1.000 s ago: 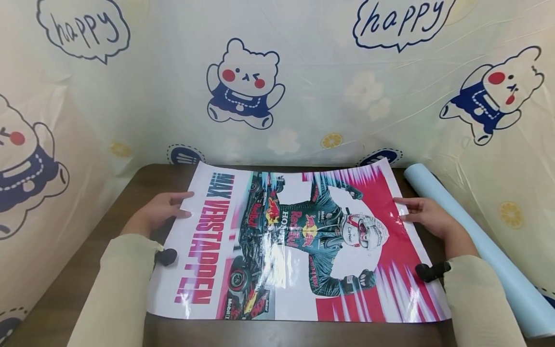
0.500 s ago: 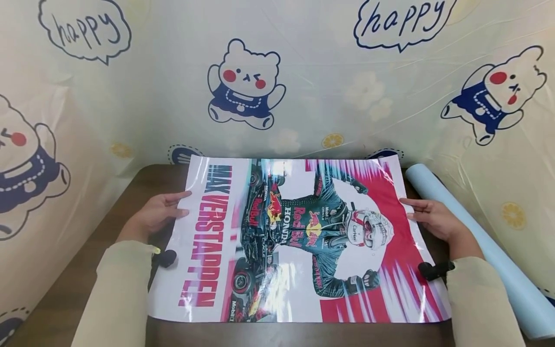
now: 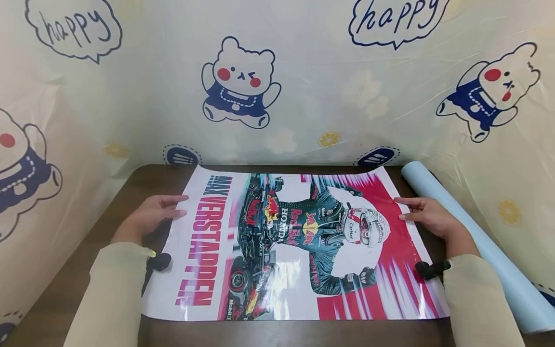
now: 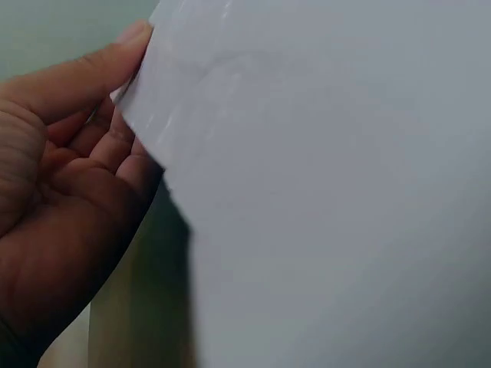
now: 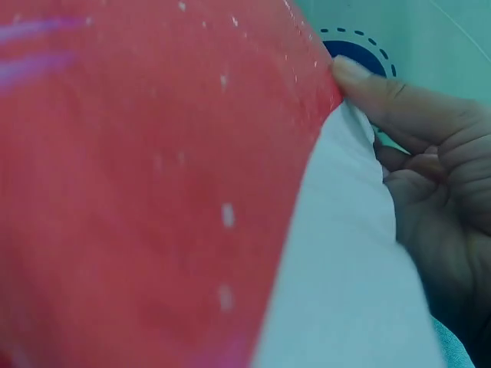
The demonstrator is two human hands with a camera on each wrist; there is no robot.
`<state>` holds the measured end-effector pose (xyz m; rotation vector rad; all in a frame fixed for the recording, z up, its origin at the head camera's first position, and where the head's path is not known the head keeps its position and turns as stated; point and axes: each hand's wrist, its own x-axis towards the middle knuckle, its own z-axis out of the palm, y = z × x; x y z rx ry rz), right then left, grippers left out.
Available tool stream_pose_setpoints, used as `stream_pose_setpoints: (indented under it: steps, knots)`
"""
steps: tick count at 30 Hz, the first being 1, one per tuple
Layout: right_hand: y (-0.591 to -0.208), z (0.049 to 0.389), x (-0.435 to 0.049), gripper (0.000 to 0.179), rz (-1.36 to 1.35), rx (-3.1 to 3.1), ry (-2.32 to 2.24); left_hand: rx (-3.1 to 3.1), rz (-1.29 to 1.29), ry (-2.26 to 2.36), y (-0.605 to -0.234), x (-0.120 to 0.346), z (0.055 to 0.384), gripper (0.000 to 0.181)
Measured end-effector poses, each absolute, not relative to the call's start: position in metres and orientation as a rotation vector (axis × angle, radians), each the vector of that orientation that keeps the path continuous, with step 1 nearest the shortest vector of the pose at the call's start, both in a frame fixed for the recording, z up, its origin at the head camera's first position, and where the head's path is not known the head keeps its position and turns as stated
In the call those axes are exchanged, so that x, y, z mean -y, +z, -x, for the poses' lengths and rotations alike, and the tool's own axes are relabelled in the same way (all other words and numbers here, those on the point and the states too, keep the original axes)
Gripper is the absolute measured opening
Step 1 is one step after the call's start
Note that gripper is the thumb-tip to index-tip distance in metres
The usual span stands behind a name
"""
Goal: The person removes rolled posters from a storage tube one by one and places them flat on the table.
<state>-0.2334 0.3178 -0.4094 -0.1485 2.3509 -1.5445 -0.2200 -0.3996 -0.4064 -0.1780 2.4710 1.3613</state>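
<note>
A glossy poster printed with a race car, a helmeted racing driver and large lettering is stretched sideways between both hands. My left hand pinches its left edge, the thumb on top and the other fingers curled below. On the opposite edge, my right hand pinches the poster in the same way. In the left wrist view the white margin of the poster bends at the thumb. The right wrist view has the red print of the poster bowing near the thumb.
A long light-blue roll lies along the right side of the brown table. Behind the table hangs a pale cloth backdrop with cartoon bears. A small black device sits at each wrist.
The poster's far edge rose at half a second ago and has since come down, its far corners curling up. Both hands keep their pinch on the side edges. The view has shifted slightly.
</note>
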Motion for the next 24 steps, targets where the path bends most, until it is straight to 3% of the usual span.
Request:
stream_pose_setpoints:
  steps: [8, 24]
  knots:
    - [-0.412, 0.235, -0.311, 0.062, 0.098, -2.55, -1.404, -2.412, 0.057, 1.43, -0.413, 0.406, 0.223, 0.089]
    - [-0.413, 0.24, -0.306, 0.058, 0.034, -2.637, -1.291, -2.455, 0.286, 1.315, -0.409, 0.397, 0.228, 0.076]
